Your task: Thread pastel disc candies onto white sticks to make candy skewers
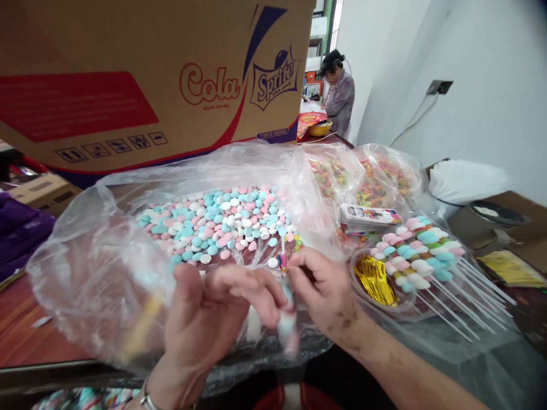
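- Head view: left hand [205,319] and right hand [325,290] are meeting near centre, just in front of a clear plastic bag [106,273].
- Both hands are pinching a thin stick [282,256] carrying soft pastel candy pieces [287,327]; these are blurring, so exact finger contact is unclear. Left fingers are curling around the lower pieces, right fingertips are closing on the stick higher up.
- The bag is lying open on the table [25,330], holding a spread of pink, blue and white candies [222,225].
- Right of the hands, finished candy skewers [421,256] are lying in a row beside a clear tub of gold foil [376,279].
- Far left, a cardboard box [128,74] is looming over the bag.
- Far back, another person [339,94] is standing at a table.
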Demonstrator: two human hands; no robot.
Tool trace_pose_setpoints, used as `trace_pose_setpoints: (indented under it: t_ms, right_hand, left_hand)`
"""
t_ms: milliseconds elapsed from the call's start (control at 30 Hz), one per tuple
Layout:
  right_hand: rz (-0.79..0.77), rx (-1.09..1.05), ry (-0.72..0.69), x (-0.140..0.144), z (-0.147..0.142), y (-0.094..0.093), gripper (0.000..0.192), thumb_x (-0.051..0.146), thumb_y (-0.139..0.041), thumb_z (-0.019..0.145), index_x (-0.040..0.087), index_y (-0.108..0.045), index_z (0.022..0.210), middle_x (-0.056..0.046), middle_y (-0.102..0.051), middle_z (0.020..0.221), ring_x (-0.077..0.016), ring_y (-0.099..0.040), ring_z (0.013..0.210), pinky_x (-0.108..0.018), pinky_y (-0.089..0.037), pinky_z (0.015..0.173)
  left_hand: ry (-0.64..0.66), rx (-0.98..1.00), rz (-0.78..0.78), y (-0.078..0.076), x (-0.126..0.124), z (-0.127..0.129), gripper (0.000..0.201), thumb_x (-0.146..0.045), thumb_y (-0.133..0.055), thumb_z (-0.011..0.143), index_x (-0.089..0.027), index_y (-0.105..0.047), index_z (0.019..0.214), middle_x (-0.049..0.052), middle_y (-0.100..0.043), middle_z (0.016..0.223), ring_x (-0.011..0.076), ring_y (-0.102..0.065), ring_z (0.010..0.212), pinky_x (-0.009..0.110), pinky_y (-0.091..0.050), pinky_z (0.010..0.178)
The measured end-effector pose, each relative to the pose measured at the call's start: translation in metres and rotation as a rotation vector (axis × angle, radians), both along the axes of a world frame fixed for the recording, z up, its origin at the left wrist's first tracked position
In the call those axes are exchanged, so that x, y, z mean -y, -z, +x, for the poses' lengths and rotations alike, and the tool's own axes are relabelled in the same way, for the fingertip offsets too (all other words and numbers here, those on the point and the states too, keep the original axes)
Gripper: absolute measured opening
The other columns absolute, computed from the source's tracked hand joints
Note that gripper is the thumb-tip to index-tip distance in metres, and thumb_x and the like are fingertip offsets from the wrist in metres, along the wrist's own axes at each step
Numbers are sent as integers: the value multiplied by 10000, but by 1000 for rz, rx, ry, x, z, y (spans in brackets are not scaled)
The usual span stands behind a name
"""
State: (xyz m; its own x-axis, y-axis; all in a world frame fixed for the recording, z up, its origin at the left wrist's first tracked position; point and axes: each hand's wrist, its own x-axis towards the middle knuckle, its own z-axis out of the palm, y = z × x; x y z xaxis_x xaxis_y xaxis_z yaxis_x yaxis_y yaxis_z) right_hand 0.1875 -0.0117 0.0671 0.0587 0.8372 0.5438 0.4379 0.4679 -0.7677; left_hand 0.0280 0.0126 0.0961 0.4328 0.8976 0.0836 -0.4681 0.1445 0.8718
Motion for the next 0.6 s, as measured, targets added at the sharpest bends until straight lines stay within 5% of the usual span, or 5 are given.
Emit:
trace_pose_setpoints:
  t_ms: [100, 233, 333, 500, 600]
  right_hand:
    - [-13, -47, 19, -1, 0, 2, 135, 143, -485, 870, 195, -563, 773, 4, -592, 714, -124, -558, 681, -235, -449, 659]
    - [45, -86, -105, 10, -12, 5, 160, 134, -479, 884, 184, -587, 777, -10, -599, 735, -134, -575, 742, -243, -460, 716]
    - [-73, -218, -174, 19, -23, 9, 155, 148, -492, 892, 184, -593, 780, -4, -614, 744, -123, -588, 730, -224, -468, 707]
    - [-222, -218, -197, 26, -44, 20, 177, 181, -465, 912, 186, -602, 800, -29, -632, 813, -142, -590, 792, -242, -469, 732]
    - [-216, -139, -364, 30, -55, 22, 202, 136, -447, 891, 189, -615, 792, -38, -636, 857, -137, -585, 781, -237, -473, 723]
  left_hand:
    - [140, -267, -67, 2, 4, -3, 648, -697, -469, 865, -151, -790, 725, 105, -716, 611, 239, -639, 658, 346, -491, 711]
    - [-57, -201, -241, 16, 9, 7, 325, -481, -664, 850, -175, -760, 897, 50, -752, 830, 210, -670, 805, 300, -499, 780]
    - [-225, -130, -262, 25, 17, 13, 228, -323, -791, 751, -185, -737, 925, 25, -751, 844, 216, -686, 860, 287, -521, 779]
    - [-538, -150, -52, 36, 33, 15, 211, -327, -732, 819, -206, -691, 987, 17, -740, 937, 186, -674, 948, 271, -527, 855]
    - [-650, -200, 46, 30, 41, 6, 135, -301, -701, 842, -213, -648, 929, -16, -717, 770, 132, -660, 709, 242, -545, 712]
